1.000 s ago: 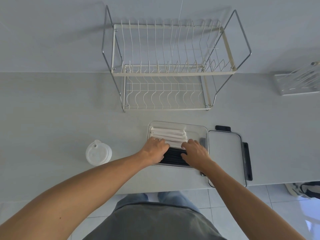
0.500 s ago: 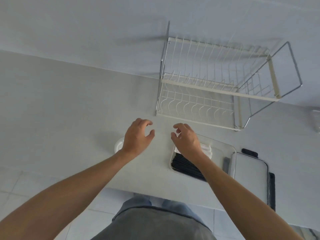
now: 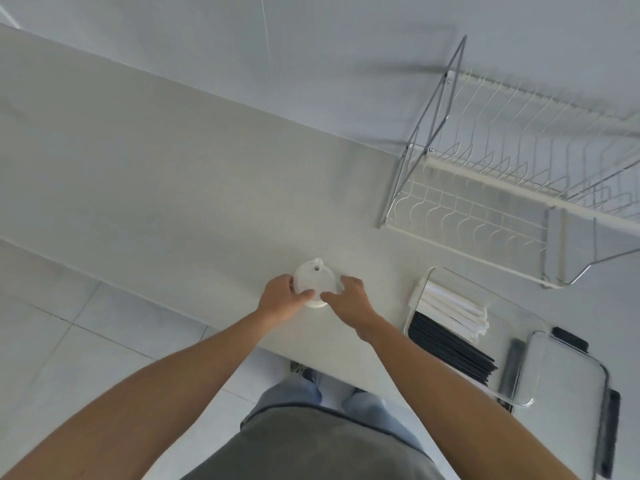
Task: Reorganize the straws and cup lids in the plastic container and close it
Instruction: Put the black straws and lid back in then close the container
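A stack of white cup lids (image 3: 314,282) is being gripped from both sides on the countertop (image 3: 173,188). The left hand (image 3: 282,297) is being curled around its left edge, with the thumb laid across the near rim, and the right hand (image 3: 349,299) is being pressed against its right edge, fingers wrapped round the side. The top lid is being shown face up, with a small hole and a raised tab at its far edge; how many lids are being held in the stack cannot be told, as the lower part is being hidden by the fingers.

To the right of the hands, well apart from the lids, the clear plastic container (image 3: 533,317) is being left open on the counter. Inside it, white straws (image 3: 453,311) are being kept in a bundle along the far side and black straws (image 3: 450,349) along the near side, the two bundles lying just beside each other. The right half of the container is being left bare. The container's lid (image 3: 561,379), clear with dark clips at its edges, is being rested flat on the counter just beside the container's right end, its near part seemingly reaching past the counter edge, though blur is making this uncertain.

Behind the container, a wire dish rack (image 3: 502,188) is being stood against the wall. A tiled floor (image 3: 52,341) is being seen below the counter edge
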